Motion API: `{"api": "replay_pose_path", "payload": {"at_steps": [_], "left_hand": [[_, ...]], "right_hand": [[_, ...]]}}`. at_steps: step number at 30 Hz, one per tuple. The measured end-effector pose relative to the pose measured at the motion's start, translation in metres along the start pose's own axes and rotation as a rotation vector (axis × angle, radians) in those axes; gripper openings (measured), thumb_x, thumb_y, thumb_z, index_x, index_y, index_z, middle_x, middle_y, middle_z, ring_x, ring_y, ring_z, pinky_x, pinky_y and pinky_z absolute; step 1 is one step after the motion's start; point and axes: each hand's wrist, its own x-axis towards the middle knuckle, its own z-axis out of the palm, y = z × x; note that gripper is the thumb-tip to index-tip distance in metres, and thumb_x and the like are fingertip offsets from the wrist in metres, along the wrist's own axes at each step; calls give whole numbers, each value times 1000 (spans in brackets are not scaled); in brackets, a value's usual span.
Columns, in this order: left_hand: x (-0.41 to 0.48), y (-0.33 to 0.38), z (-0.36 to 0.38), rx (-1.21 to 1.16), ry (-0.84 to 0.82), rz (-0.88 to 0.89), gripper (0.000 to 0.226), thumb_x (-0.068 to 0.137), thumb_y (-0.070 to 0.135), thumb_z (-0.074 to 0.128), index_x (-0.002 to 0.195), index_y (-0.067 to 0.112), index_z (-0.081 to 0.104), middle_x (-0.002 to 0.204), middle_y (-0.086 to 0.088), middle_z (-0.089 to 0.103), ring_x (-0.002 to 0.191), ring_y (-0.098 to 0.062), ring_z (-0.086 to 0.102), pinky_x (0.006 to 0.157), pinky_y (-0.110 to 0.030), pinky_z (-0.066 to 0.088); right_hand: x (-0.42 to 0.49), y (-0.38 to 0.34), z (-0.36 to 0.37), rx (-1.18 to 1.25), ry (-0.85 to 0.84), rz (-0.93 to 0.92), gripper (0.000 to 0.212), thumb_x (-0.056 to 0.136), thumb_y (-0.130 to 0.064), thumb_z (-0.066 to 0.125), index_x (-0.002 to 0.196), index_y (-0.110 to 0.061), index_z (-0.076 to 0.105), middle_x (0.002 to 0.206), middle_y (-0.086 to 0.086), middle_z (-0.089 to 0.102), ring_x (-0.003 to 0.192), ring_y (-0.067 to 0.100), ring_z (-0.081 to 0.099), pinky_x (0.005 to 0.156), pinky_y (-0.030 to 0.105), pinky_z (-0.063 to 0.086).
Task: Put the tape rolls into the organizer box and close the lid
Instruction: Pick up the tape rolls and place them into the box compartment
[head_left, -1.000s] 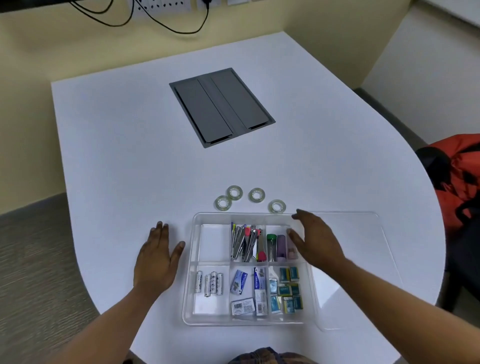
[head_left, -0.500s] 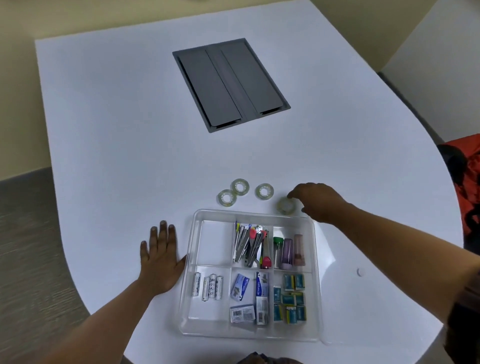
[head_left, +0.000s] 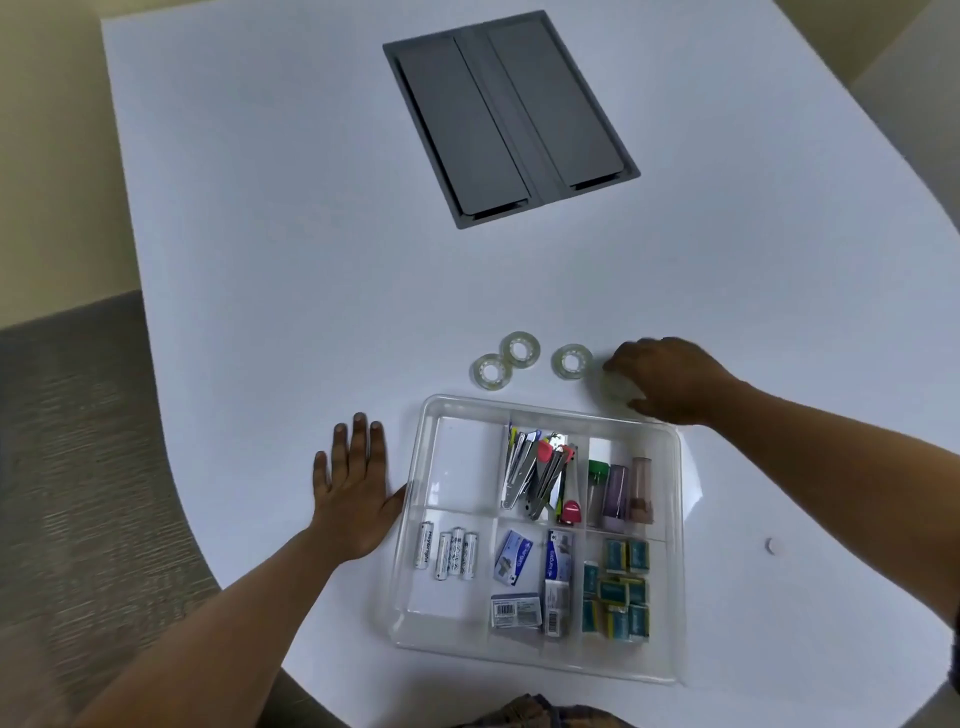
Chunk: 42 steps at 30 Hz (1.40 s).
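Right hand (head_left: 670, 379) now covers fourth tape roll (head_left: 617, 387); three rolls (head_left: 520, 349) free

Both forearms are bare, with no sleeves, rings or watch.

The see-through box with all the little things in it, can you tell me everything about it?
The organizer box is a clear plastic tray with rounded corners, lying flat and open on the white table, near its front edge. Thin walls split it into six compartments. The far-left one is empty; the others hold batteries, staplers, small tubes and little packets. The left hand rests flat beside it, thumb touching its left wall.
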Motion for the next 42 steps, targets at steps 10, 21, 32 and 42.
{"api": "replay_pose_path", "payload": {"at_steps": [10,21,32,42], "left_hand": [[1,-2,2,-51,10,5,85,90,63,21,136,19,-36,147,3,-43,135,-18,-40,113,-49,-15],[3,-5,2,-75,-19,11,86,90,65,21,135,22,-39,147,3,-45,135,-19,-41,111,-47,-20],[2,-4,3,-79,-14,6,87,89,65,22,135,22,-39,147,3,-45,135,-19,-41,112,-47,-19],[1,-4,1,-41,-39,9,93,88,66,25,134,19,-41,144,1,-48,134,-21,-42,113,-49,-17]], "right_hand": [[-35,-101,-38,603,341,-5,44,80,-34,72,121,-25,59,116,2,70,96,23,66,81,34,51],[-14,-190,-19,115,75,-297,19,79,-9,66,93,-19,70,102,1,58,98,24,50,78,35,32],[-7,-202,-20,79,-73,-266,10,82,-9,62,90,-9,67,96,8,59,94,27,52,78,36,35],[-5,-138,-39,610,272,79,15,86,-25,61,95,-23,73,91,0,70,83,20,64,74,35,53]]}}
